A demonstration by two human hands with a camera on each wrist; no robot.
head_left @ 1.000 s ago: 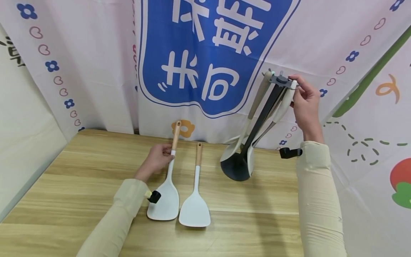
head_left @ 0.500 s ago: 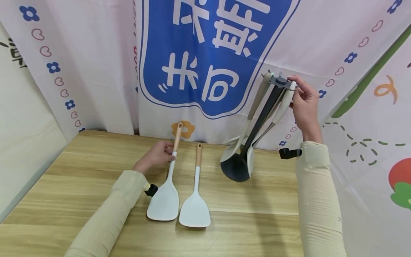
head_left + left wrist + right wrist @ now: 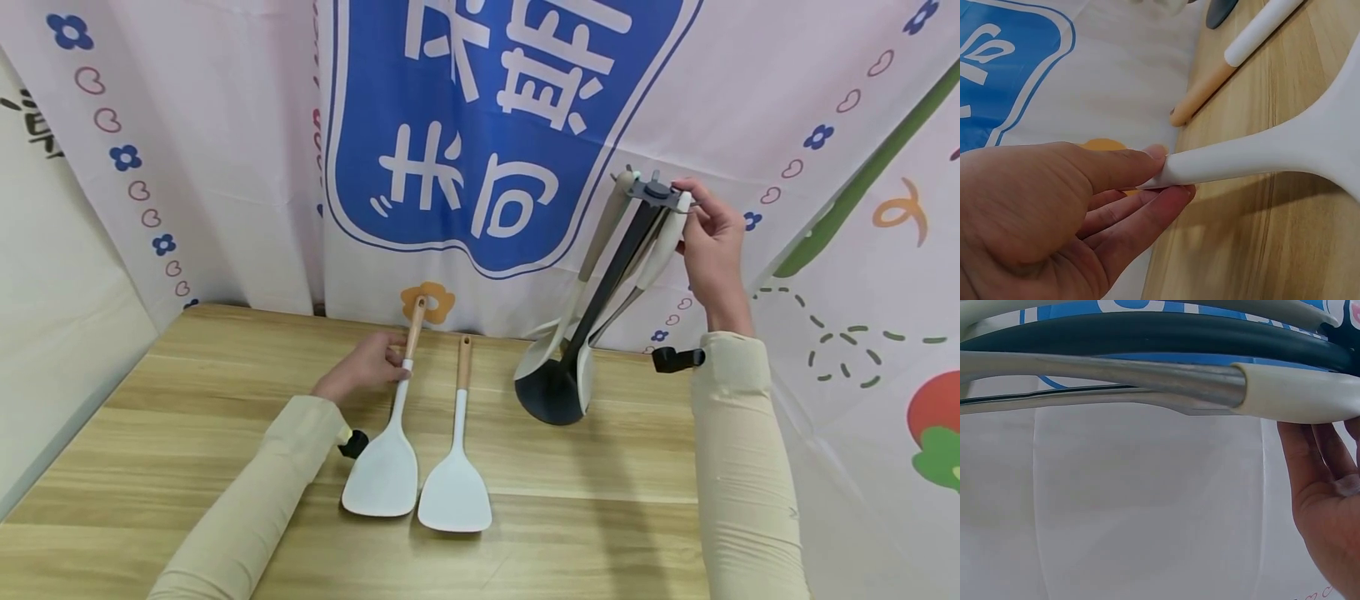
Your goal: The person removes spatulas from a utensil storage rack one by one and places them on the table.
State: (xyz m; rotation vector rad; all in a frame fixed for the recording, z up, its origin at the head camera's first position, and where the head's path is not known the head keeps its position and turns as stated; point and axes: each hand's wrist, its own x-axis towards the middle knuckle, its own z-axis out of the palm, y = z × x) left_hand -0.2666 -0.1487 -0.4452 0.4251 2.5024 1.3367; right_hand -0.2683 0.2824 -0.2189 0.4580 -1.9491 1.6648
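Note:
Two white spatulas with wooden handle ends lie side by side in the head view. My left hand (image 3: 367, 364) pinches the left spatula (image 3: 384, 475) just below its wooden grip, its handle end raised off the table. In the left wrist view the thumb and fingertips close on the white neck (image 3: 1222, 161). The right spatula (image 3: 455, 492) lies untouched. At upper right, my right hand (image 3: 712, 246) grips the edge of a grey utensil rack (image 3: 655, 192). From it hang a black ladle (image 3: 557, 396) and several pale utensils; the fingers sit beside a white handle (image 3: 1297, 394).
A wooden table (image 3: 187, 467) runs under everything, its back edge against a white printed curtain (image 3: 247, 167) with a blue panel. The hanging utensils reach low near the table's back right, casting a shadow forward. Small black wrist mounts (image 3: 678, 358) stick out from the sleeves.
The left spatula's handle end has dropped slightly and shifted a little right, still in my left hand. My left forearm has moved a bit left. The right hand and rack stay almost still.

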